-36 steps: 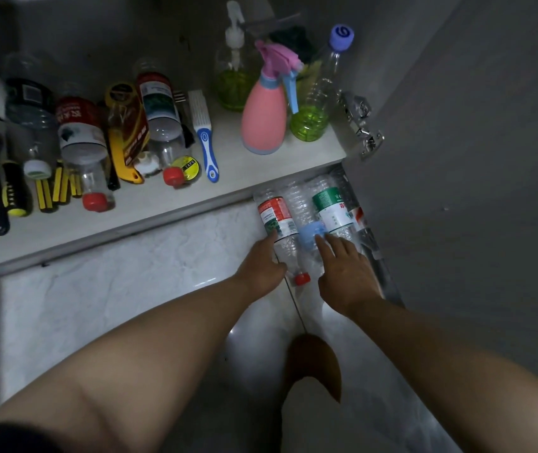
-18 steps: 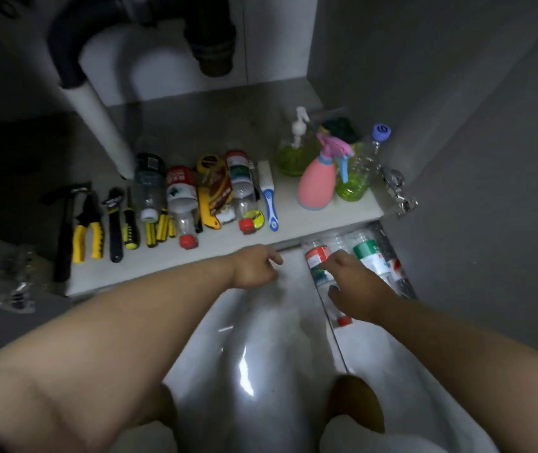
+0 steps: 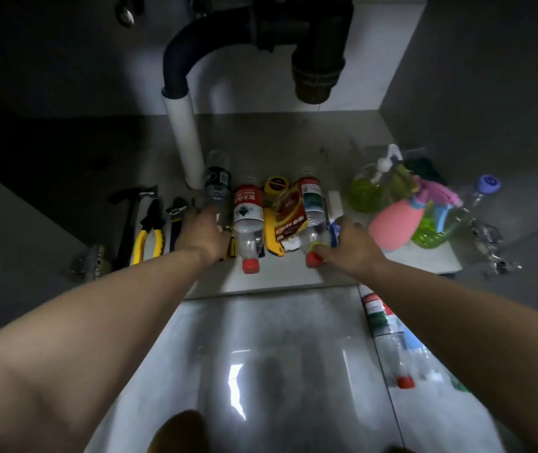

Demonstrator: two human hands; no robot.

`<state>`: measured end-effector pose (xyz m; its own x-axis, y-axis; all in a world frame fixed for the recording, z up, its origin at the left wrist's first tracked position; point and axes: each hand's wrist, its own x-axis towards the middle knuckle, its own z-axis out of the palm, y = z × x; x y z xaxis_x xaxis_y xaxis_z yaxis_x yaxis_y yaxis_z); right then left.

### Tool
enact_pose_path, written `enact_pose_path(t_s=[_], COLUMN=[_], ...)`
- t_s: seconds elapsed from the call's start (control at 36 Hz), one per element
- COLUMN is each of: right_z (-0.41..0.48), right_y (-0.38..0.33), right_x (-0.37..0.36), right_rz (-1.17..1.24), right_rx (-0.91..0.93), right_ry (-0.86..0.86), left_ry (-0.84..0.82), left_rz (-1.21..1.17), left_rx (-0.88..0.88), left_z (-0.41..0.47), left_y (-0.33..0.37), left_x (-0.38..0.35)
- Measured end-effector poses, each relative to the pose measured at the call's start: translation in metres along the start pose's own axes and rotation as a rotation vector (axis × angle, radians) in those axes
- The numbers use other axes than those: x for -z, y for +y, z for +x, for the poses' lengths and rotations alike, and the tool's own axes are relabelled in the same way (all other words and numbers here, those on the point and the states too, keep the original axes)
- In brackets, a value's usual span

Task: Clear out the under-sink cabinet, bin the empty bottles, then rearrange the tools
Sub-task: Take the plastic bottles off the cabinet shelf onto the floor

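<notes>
Three clear plastic bottles lie side by side on the cabinet floor [image 3: 277, 276]. My left hand [image 3: 203, 233] is closed over the neck end of the dark-labelled bottle [image 3: 217, 188] on the left. My right hand [image 3: 349, 243] grips the neck of the red-capped bottle [image 3: 313, 207] on the right, which carries a loose brown wrapper. Between them lies a red-labelled bottle [image 3: 248, 217], untouched. Further left are the tools: a hammer [image 3: 130, 220], yellow-handled pliers [image 3: 149, 237] and a wrench [image 3: 176, 210]. More bottles [image 3: 388, 335] lie on the tiled floor outside, under my right forearm.
A white drain pipe [image 3: 184, 142] stands just behind the dark-labelled bottle. A pink spray bottle [image 3: 395, 223], a green soap pump [image 3: 367, 191] and a green bottle with a purple cap [image 3: 441, 223] crowd the right corner. A yellow tool [image 3: 274, 230] lies between the bottles. Door hinges [image 3: 490, 243] project at the right.
Both hands have left the bottles on the tiled floor and reached into the cabinet, each closing on a bottle there. The view has tilted up towards the pipes.
</notes>
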<state>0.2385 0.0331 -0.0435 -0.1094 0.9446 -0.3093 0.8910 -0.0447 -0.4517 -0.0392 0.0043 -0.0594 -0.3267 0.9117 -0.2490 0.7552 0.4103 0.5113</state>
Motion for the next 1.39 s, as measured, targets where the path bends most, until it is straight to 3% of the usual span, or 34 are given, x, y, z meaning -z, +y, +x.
enact_pose_path(t_s=[0.14,0.58,0.72,0.83,0.94,1.06,1.19,1.28,1.39], right_z=[0.01,0.005,-0.03,-0.073,-0.123,-0.174,-0.222,-0.233,-0.223], right_y=[-0.009,-0.001,0.016,0.024,0.031,0.042,0.071,0.088,0.1], right_x=[-0.002,-0.009,0.01,0.022,0.019,-0.002,-0.033,-0.045,-0.055], right_rz=[0.03,0.156,0.219,0.255,0.267,0.29,0.12,-0.004,-0.036], right_rx=[-0.085,-0.153,-0.149,-0.145,-0.182,-0.227,-0.236,-0.247,-0.278], right_ry=[0.107,0.177,0.206,0.208,0.222,0.182,0.089,-0.012,-0.055], left_ry=[0.052,0.092,0.157,0.194,0.219,0.122,-0.041,-0.163,-0.209], left_rz=[-0.044,-0.1,-0.156,-0.38,-0.458,-0.611,-0.652,-0.695,-0.677], left_rx=[0.035,0.205,0.206,0.131,0.12,0.052,0.065,0.096,0.069], left_z=[0.024,0.062,0.029,-0.023,-0.093,-0.175,-0.255,-0.277,-0.278], left_y=[0.011,0.012,0.027,0.033,0.041,0.046,0.04,0.04,0.048], left_x=[-0.007,-0.011,0.003,0.01,-0.006,-0.045,-0.106,-0.131,-0.151])
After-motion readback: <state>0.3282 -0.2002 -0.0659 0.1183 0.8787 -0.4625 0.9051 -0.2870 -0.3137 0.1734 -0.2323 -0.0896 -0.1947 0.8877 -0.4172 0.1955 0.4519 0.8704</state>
